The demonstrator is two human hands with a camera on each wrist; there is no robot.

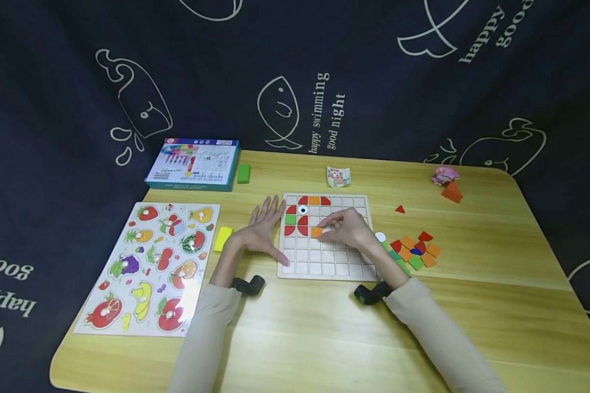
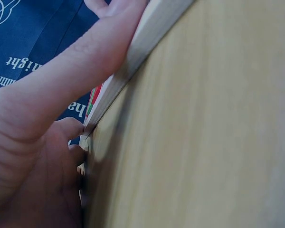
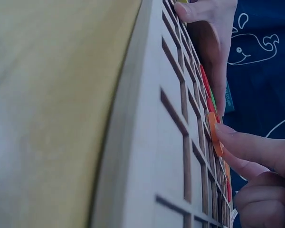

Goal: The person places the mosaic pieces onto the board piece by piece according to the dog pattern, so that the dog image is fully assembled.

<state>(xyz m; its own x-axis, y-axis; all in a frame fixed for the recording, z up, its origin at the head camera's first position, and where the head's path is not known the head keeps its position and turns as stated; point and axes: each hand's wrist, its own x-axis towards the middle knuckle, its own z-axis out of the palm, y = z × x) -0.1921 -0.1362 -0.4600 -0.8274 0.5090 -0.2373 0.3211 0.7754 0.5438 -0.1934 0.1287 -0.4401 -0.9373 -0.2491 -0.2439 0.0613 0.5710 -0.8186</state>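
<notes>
A wooden grid board lies mid-table, with red curved pieces, a green square, an orange square and a white eye piece set in its upper left cells. My right hand pinches an orange square tile between thumb and finger, just below those pieces. In the right wrist view this tile stands tilted against the grid; whether it sits in a cell I cannot tell. Fingers spread, my left hand rests along the board's left side, its thumb on the lower left corner.
Loose colored tiles are heaped right of the board, partly behind my right forearm. A fruit puzzle board, yellow block, boxed set and green block stand left. A picture card lies behind; a pink toy sits back right.
</notes>
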